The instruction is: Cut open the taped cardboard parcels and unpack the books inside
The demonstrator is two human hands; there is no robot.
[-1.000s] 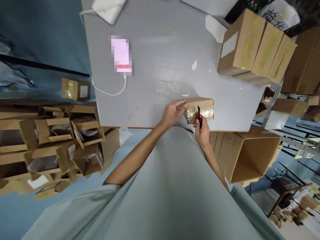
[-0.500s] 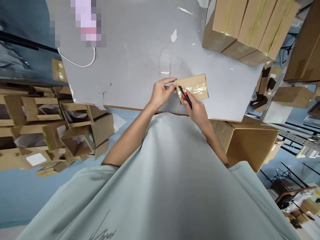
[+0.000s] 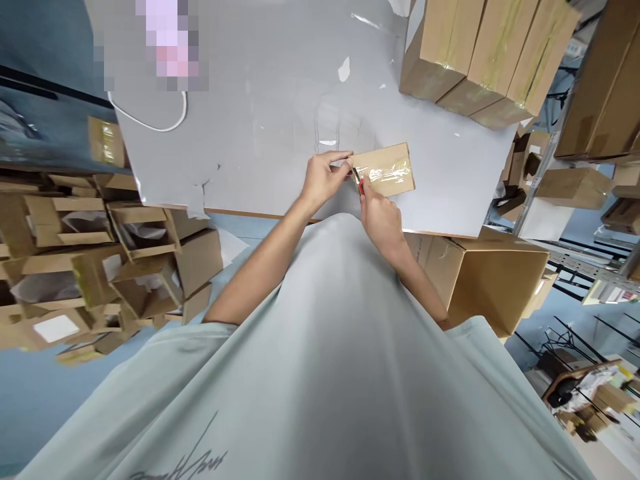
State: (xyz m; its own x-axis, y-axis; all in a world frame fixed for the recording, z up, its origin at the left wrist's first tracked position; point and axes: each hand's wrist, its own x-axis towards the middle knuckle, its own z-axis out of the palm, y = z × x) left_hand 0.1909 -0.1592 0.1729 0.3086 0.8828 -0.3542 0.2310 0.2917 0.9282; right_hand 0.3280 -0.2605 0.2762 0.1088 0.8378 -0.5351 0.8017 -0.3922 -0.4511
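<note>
A small flat cardboard box [image 3: 385,167], with shiny clear tape across its top, lies near the front edge of the grey table [image 3: 260,160]. My left hand [image 3: 324,177] grips the box's left end between thumb and fingers. Wrapped in my right hand [image 3: 383,213] is a red and black box cutter [image 3: 361,185]. Its tip points up and left at the taped left end of the box, close to my left thumb. Most of the cutter's handle is hidden by my fingers.
Three taped cardboard boxes [image 3: 470,60] stand at the table's back right. A white cable [image 3: 165,128] curves at the left. An open carton [image 3: 500,287] sits below the right edge; several open boxes [image 3: 145,280] are stacked at the left. Paper scraps [image 3: 344,69] dot the tabletop.
My right hand has turned and moved left, bringing the cutter lower against the box's left end. My left hand keeps its hold. The whole view has shifted slightly.
</note>
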